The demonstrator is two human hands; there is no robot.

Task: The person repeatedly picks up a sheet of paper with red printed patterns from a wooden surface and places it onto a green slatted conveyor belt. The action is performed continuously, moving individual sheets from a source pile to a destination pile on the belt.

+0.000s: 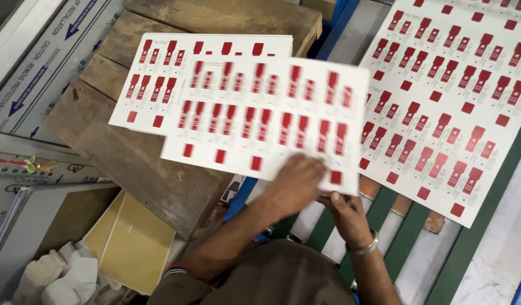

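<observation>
Smooth white card sheets (pixel 266 113) printed with matt red labels are lying over a rough, worn wooden pallet (pixel 136 158) at the upper left of the frame, while a shiny metal bangle (pixel 366 247) is gleaming at lower right beside crumpled white paper (pixel 63 279) at lower left.

both hands (pixel 322 195) together, fingers curled, gripping

Support: we note a worn wooden pallet (pixel 130 158) | On it: white printed sheet (pixel 159 73) with red label shapes, lying flat | Adjacent: green slatted bench (pixel 475 237) carrying a larger printed sheet (pixel 458 96) of like pattern.
</observation>
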